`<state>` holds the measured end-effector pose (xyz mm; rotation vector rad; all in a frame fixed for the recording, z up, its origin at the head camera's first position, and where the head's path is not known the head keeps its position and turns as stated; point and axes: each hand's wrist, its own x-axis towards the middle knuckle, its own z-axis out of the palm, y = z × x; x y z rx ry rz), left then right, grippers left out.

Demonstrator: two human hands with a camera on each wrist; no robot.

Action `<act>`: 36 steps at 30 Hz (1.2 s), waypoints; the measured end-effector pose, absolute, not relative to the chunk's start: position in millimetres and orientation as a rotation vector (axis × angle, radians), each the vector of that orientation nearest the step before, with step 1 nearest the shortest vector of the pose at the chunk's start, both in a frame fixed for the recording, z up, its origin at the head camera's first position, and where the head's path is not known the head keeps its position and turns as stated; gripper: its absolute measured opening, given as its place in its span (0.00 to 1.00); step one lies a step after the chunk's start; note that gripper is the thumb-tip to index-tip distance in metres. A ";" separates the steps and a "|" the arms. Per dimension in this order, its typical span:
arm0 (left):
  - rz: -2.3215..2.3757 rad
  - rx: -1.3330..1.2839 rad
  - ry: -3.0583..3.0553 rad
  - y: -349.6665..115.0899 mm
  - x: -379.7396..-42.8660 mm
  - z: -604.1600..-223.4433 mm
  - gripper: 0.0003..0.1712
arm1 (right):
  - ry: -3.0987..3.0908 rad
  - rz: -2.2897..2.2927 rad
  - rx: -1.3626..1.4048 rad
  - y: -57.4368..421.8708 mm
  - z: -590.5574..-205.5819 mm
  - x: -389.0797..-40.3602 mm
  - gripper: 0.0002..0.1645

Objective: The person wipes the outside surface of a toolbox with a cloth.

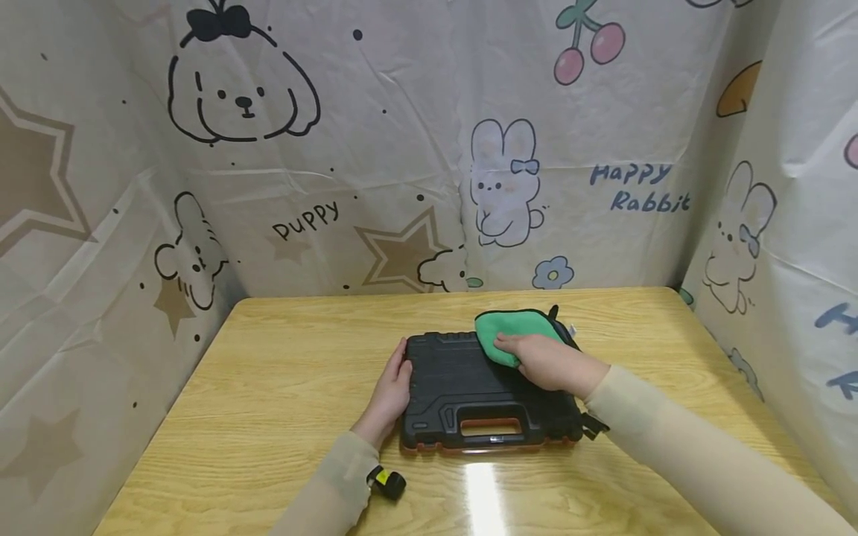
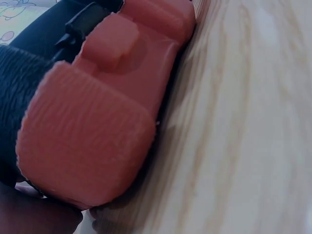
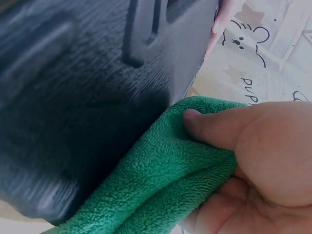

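Observation:
A black plastic carrying case (image 1: pixel 445 380) with an orange-red lower half (image 2: pixel 92 136) lies on the table, its handle side toward me. At its left side, my left hand (image 1: pixel 389 394) grips the edge, the thumb along the side wall. My right hand (image 1: pixel 553 361) holds a folded green cloth (image 1: pixel 499 331) against the case's far right part. In the right wrist view, the thumb presses on the fuzzy cloth (image 3: pixel 165 161) with fingers behind it, and the cloth lies along the case's black surface (image 3: pixel 97 97). The fingertips behind the cloth are hidden.
The light wooden table (image 1: pixel 268 387) reaches back to a hanging printed sheet (image 1: pixel 402 149) with cartoon animals. Similar sheets close in the left and right sides. A small black device with a yellow mark (image 1: pixel 389 482) is strapped at my left wrist.

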<state>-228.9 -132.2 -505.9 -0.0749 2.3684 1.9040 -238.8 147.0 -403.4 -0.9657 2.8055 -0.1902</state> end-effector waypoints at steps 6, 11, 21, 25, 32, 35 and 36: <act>1.907 -0.075 2.356 -132.5 -229.0 -505.1 0.33 | 2.809 -0.185 -0.981 145.5 -403.2 -236.8 0.30; 1.898 -0.062 2.372 -132.1 -229.4 -504.9 0.32 | 2.824 -0.203 -0.993 146.2 -404.3 -229.3 0.31; 1.882 -0.057 2.397 -130.8 -228.6 -504.7 0.32 | 2.819 -0.274 -0.980 154.7 -411.8 -199.8 0.33; 1.870 -0.058 2.406 -130.6 -228.5 -504.9 0.32 | 2.810 -0.284 -0.978 156.9 -412.3 -184.3 0.35; 1.861 -0.050 2.413 -130.8 -230.7 -505.2 0.32 | 2.833 -0.301 -1.050 163.5 -416.3 -157.7 0.36; 1.855 -0.057 2.410 -130.2 -231.0 -504.9 0.33 | 2.835 -0.332 -1.063 166.2 -418.1 -147.3 0.37; 1.854 -0.058 2.410 -130.1 -231.0 -504.8 0.33 | 2.833 -0.337 -1.066 166.9 -418.5 -143.8 0.37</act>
